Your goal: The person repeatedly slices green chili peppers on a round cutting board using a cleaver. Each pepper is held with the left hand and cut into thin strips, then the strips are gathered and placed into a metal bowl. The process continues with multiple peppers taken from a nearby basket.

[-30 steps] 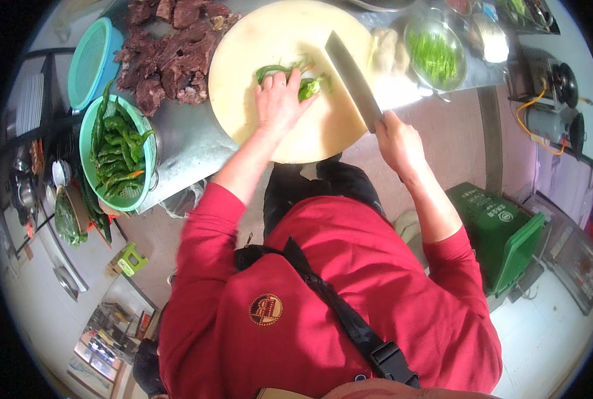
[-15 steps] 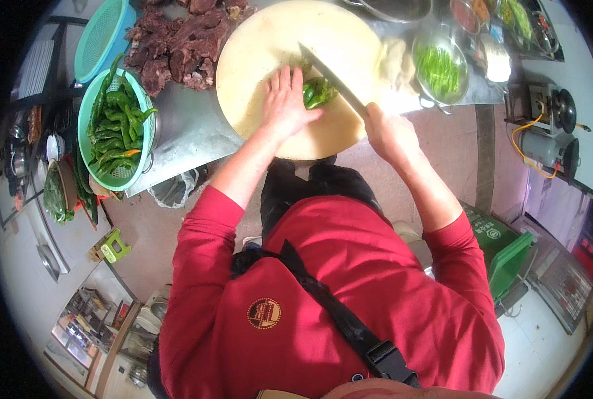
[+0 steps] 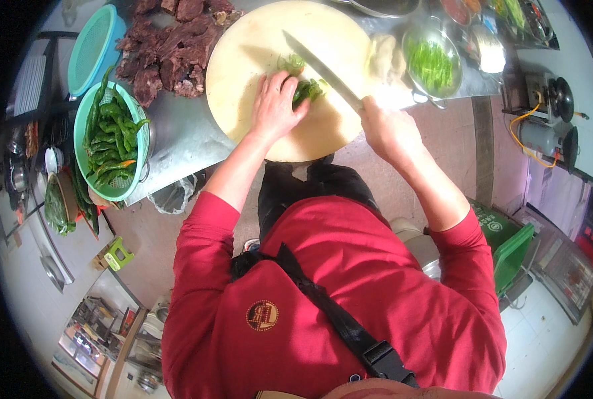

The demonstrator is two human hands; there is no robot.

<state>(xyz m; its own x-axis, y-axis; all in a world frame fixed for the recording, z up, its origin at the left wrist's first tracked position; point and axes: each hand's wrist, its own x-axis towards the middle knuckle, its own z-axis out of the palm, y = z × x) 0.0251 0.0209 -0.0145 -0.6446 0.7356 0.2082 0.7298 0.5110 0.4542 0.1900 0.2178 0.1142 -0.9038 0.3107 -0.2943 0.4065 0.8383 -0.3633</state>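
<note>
On the round pale cutting board (image 3: 250, 40), my left hand (image 3: 274, 103) has its fingers curled over cut green pepper (image 3: 308, 92). The fingertips and part of the pepper beneath them are hidden. More pale green pepper pieces (image 3: 291, 64) lie just beyond those fingers. My right hand (image 3: 390, 130) grips a long kitchen knife (image 3: 323, 70) by its handle. Its blade slants up and left across the board, to the right of the pepper and apart from my left hand.
A turquoise basket of whole green peppers (image 3: 113, 133) stands left, with another turquoise basket (image 3: 97, 50) behind it. Dark meat chunks (image 3: 173, 50) lie beside the board. At right are a metal bowl of sliced greens (image 3: 433, 63) and a pale lump (image 3: 384, 58). A green bin (image 3: 513, 256) stands below right.
My left hand has gone from lying spread on the pepper to curling its fingers over it. The knife stays raised at the right. The whole view has shifted slightly.
</note>
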